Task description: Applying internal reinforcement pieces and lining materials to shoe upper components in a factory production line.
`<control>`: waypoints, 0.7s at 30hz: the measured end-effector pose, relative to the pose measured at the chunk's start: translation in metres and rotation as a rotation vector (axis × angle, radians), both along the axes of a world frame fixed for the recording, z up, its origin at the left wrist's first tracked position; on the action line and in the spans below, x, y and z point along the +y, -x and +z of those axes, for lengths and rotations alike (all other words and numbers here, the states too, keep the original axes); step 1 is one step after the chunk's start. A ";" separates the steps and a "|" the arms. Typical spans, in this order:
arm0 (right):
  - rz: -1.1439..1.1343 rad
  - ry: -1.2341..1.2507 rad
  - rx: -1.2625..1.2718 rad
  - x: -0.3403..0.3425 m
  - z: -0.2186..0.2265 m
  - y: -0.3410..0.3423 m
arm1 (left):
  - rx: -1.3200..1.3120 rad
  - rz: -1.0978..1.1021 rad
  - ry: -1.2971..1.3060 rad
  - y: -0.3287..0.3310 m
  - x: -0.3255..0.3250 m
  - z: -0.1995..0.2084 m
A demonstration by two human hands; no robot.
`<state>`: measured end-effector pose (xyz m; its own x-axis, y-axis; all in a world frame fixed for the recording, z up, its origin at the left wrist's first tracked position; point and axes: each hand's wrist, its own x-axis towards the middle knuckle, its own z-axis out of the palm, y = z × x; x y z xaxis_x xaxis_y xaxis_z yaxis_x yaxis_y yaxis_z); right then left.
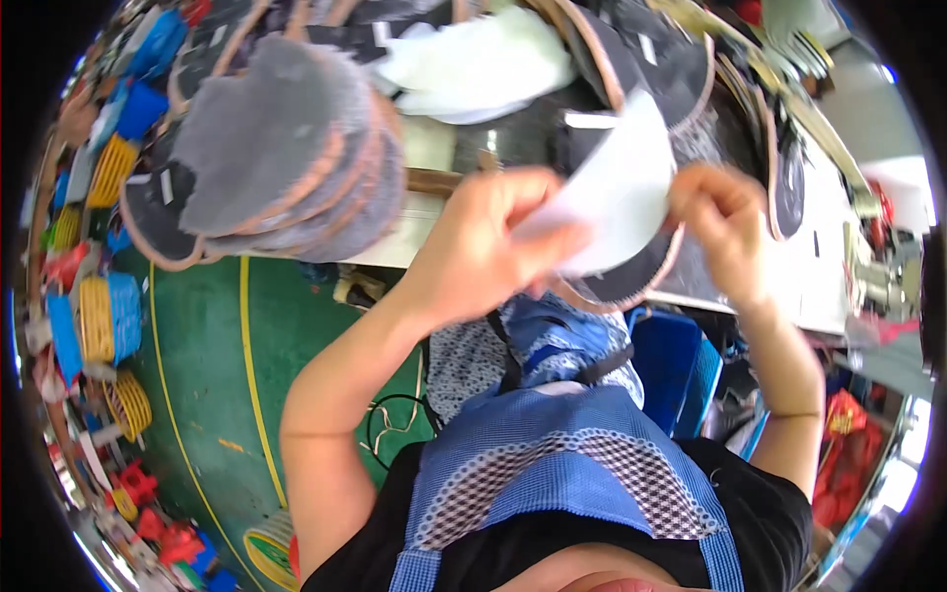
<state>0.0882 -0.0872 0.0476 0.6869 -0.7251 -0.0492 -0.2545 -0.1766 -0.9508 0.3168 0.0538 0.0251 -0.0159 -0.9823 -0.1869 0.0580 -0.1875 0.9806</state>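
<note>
My left hand [498,232] grips a thin white sheet [617,197] with a rounded outline, thumb on top and fingers partly behind it. At the sheet's right edge, my right hand [725,222] is closed with fingertips pinched on it, slightly blurred. Below and behind the sheet, a dark rounded piece [641,274] with a pinkish edge shows in part at the table's front; the rest is hidden. More white sheets [483,64] lie in a loose pile beyond my left hand.
Left on the table [395,247] stands a stack of grey fuzzy rounded pieces [261,133] with pinkish edges. More dark edged pieces [651,59] lie at the back and right. A blue stool [666,365] stands under the table; bins and baskets [97,316] line the left.
</note>
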 end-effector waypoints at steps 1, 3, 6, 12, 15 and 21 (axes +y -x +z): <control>-0.018 -0.303 -0.011 0.019 -0.012 0.020 | -0.155 -0.058 -0.093 0.011 0.011 -0.008; 0.085 -0.589 0.065 0.044 -0.035 0.057 | -0.321 -0.212 0.181 0.027 0.035 -0.053; 0.203 -0.719 0.339 0.064 -0.049 0.094 | -0.295 -0.548 -0.048 0.038 0.046 -0.058; -0.053 -0.120 0.191 -0.002 -0.057 0.078 | -0.316 0.019 0.017 0.026 -0.014 -0.054; 0.063 0.087 0.279 -0.017 -0.078 0.079 | -0.474 0.003 0.055 0.033 -0.014 -0.070; 0.158 0.071 0.237 -0.022 -0.085 0.079 | -0.461 -0.012 0.125 0.039 -0.003 -0.076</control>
